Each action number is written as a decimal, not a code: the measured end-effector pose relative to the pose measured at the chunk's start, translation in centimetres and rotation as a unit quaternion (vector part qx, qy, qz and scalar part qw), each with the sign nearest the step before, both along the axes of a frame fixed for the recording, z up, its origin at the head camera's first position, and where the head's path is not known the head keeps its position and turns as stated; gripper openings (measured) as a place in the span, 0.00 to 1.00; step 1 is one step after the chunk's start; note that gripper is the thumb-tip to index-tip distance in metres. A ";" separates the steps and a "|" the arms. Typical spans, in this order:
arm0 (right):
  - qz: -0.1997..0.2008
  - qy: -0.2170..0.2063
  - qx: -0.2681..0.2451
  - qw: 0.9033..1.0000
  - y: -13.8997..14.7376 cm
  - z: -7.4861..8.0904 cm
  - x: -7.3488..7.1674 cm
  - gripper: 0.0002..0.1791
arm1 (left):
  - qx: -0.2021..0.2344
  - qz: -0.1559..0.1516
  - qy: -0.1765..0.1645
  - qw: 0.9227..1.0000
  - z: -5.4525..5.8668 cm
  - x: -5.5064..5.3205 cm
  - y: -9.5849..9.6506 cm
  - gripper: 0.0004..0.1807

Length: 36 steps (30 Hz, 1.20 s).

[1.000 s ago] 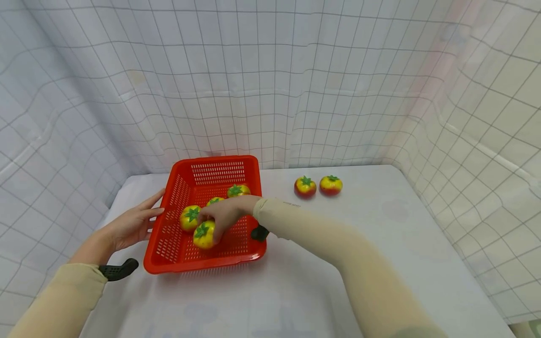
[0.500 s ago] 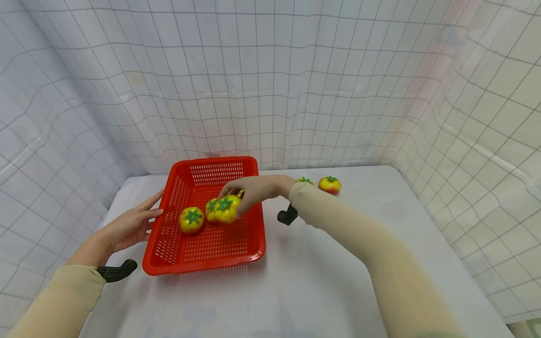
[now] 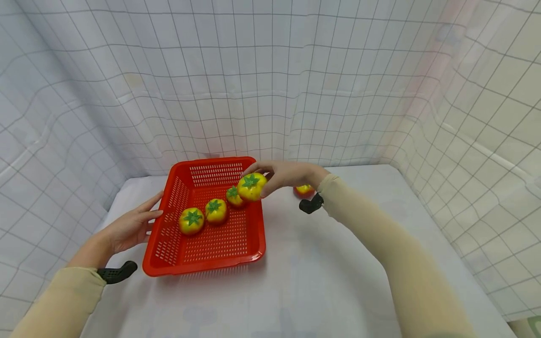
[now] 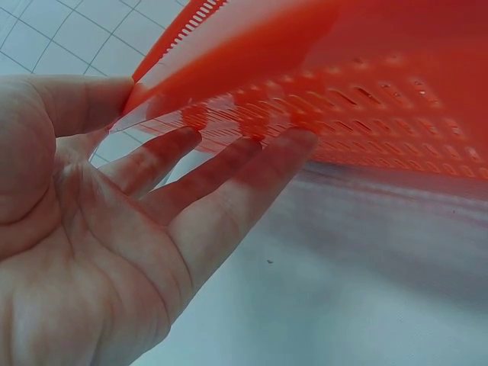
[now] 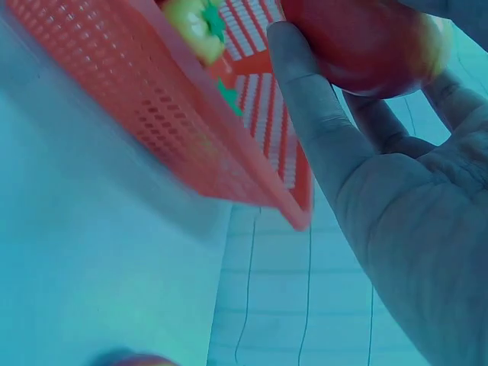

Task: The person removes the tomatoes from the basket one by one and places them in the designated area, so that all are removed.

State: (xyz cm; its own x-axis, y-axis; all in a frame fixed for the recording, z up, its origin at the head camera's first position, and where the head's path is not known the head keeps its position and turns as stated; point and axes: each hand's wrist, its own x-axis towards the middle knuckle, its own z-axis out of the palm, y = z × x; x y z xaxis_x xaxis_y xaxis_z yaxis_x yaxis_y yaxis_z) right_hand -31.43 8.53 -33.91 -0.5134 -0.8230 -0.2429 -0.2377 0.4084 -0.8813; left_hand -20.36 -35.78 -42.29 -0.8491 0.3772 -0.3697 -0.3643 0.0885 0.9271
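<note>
My right hand (image 3: pixel 288 174) grips a yellow-and-red tomato (image 3: pixel 251 188) with a green star-shaped calyx, thumb on one side and fingers on the other. It is raised over the right rim of a red perforated basket (image 3: pixel 203 267); the right wrist view shows the tomato's red underside (image 5: pixel 366 46). Three like tomatoes lie in the basket: a left one (image 3: pixel 191 221), a middle one (image 3: pixel 216 211) and a right one (image 3: pixel 234 197). My left hand (image 4: pixel 114 229) touches the basket's left side, thumb at the rim and straight fingers against the outer wall.
Another tomato (image 3: pixel 304 191) sits on the white table (image 3: pixel 321 286) to the right of the basket, partly behind my right wrist. A gridded white curtain (image 3: pixel 270 94) closes off the back and both sides. Dark devices are strapped to both wrists.
My right hand has lifted the tomato from the front of the basket and carried it back and right to the rim. My left hand stays at the basket's side.
</note>
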 end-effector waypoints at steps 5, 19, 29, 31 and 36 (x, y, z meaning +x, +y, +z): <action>-0.040 -0.028 -0.031 0.998 2.9 0.1 -0.9 0.38 | 0.004 0.001 -0.002 1.000 0.0 0.0 0.0 0.39; -0.156 -0.068 -0.077 0.982 11.4 -0.5 -3.2 0.38 | 0.007 0.003 -0.005 1.000 0.0 0.2 0.1 0.38; -0.219 -0.114 -0.137 0.959 16.4 -1.6 -3.6 0.37 | 0.005 0.004 -0.004 1.000 -0.1 0.1 0.1 0.38; -0.227 -0.115 -0.142 0.956 17.2 -1.8 -3.6 0.37 | 0.006 0.004 -0.005 1.000 -0.1 0.1 0.1 0.38; -0.240 -0.120 -0.149 0.952 19.1 -2.1 -3.5 0.36 | 0.006 0.005 -0.005 1.000 0.0 0.1 0.2 0.39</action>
